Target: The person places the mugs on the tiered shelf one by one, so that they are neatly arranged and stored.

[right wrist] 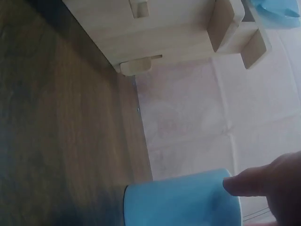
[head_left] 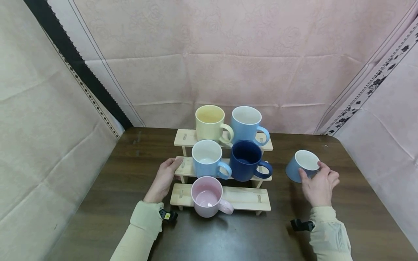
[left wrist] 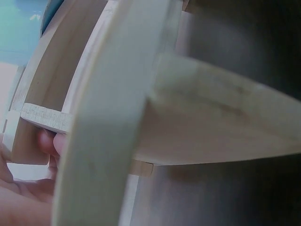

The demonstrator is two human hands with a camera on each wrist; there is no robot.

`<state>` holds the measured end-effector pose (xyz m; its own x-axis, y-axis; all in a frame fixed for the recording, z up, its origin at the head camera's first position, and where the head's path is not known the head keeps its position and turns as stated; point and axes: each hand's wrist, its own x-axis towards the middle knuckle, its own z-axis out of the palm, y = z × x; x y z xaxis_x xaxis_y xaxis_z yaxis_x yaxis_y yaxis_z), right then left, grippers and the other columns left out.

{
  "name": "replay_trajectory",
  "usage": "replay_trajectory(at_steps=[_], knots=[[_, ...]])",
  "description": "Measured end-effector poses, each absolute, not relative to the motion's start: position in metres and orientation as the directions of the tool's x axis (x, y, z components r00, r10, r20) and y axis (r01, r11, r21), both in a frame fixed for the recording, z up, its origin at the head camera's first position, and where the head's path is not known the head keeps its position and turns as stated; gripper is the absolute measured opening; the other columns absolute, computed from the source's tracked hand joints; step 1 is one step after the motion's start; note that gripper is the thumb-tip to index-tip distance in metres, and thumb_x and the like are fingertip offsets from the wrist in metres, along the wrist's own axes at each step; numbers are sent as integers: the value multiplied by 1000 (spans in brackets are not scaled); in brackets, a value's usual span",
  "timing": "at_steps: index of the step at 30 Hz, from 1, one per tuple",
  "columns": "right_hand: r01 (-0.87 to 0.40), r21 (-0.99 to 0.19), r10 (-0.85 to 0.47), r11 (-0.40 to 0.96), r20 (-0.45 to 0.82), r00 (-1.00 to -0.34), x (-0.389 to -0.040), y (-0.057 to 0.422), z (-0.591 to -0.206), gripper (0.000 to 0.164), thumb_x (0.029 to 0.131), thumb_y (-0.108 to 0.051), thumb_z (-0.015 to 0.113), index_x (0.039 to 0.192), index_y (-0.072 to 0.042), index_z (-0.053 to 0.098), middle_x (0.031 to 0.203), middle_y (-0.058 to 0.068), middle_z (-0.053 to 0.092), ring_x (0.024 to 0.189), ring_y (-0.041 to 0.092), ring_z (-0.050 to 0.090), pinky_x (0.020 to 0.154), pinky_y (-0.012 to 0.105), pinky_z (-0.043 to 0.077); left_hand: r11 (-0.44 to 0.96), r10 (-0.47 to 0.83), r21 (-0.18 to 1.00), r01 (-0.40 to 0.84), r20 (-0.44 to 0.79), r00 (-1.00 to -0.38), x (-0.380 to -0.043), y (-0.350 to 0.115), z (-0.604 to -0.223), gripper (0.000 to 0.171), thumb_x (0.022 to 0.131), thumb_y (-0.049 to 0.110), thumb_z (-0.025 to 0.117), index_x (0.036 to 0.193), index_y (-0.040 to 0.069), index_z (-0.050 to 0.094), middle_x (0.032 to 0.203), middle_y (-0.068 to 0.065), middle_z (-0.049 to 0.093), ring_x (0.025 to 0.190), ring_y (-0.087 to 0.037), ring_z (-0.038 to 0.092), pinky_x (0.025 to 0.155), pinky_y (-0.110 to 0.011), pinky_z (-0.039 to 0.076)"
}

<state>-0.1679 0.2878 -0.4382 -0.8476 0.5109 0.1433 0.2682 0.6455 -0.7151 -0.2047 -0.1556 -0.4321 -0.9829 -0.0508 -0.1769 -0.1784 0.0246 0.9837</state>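
Note:
My left hand (head_left: 162, 180) grips the left end of the middle board (head_left: 185, 168) of a three-step wooden stand; in the left wrist view its fingertips (left wrist: 57, 143) curl beneath the wood. Off to the right, my right hand (head_left: 320, 184) holds a blue mug (head_left: 294, 169) with a white inside by its rim. The right wrist view shows the thumb (right wrist: 244, 182) against the mug's outer wall; its handle is hidden. On the stand are a yellow mug (head_left: 207, 129) and a light blue mug (head_left: 242, 127) on top, a pale blue mug (head_left: 203, 165) and a navy mug (head_left: 242, 168) mid-level, and a pink mug (head_left: 203, 203) below.
Dark wooden table (head_left: 107, 214) lies under everything. Pale patterned cloth (head_left: 235, 72) hangs behind and along both sides. The lowest board (head_left: 248, 198) has bare wood to the right of the pink mug. Each wrist wears a small black camera.

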Motion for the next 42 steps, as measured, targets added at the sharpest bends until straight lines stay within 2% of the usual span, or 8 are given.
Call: replay_trajectory(at_steps=[4,9,15,19,23,27,35,42], knots=[[277,-687,489,672,130,-863,-167,293,-441,78,91,-30,65,143,11,24,133,41,24,122,54,17,97,64,18,34,-50,980,-195,-194,-980,-204,-155,-432,35,102,30,50,113,-3,56,88,-6,57,74,-17,54,66,-29,47],[259,-667,423,698,92,-901,-167,299,-441,83,93,-28,64,144,16,16,136,44,28,124,57,23,101,66,19,40,-50,980,-193,-191,-980,-204,-155,-432,34,102,30,50,113,-2,56,88,-6,57,74,-17,53,66,-29,46],[210,-596,352,776,132,-927,-166,309,-443,66,93,-20,64,132,24,33,121,45,38,116,57,28,96,62,19,33,-52,982,-187,-185,-981,-203,-155,-431,33,102,29,50,111,-2,56,85,-5,56,72,-16,53,65,-30,46],[248,-573,364,781,95,-927,-164,317,-442,60,97,-23,60,130,22,40,123,45,44,114,60,34,98,64,27,33,-54,981,-189,-187,-981,-203,-155,-431,33,102,29,50,111,-2,56,85,-5,56,72,-16,52,64,-28,46],[290,-583,406,759,76,-911,-160,321,-442,49,99,-25,56,124,17,52,115,39,55,103,55,50,89,62,40,36,-55,982,-183,-181,-982,-204,-155,-432,34,102,29,50,111,-3,56,84,-5,56,71,-16,52,63,-27,46],[311,-599,437,738,73,-896,-155,322,-444,44,99,-26,56,115,14,57,105,34,62,93,49,55,77,56,46,35,-53,983,-182,-180,-982,-204,-156,-432,35,102,30,50,112,-3,56,85,-5,56,71,-16,52,64,-28,46],[341,-602,474,722,70,-878,-147,320,-447,44,96,-28,58,111,14,60,100,32,64,94,49,52,77,56,42,23,-52,984,-174,-173,-984,-204,-156,-432,34,102,29,51,109,-4,56,83,-5,56,70,-15,53,64,-29,47],[367,-607,491,705,45,-870,-128,317,-444,43,96,-31,58,112,8,63,105,29,66,100,48,51,80,54,40,17,-49,986,-166,-165,-985,-204,-157,-432,33,102,28,51,108,-4,56,81,-4,56,69,-15,53,64,-31,48]])
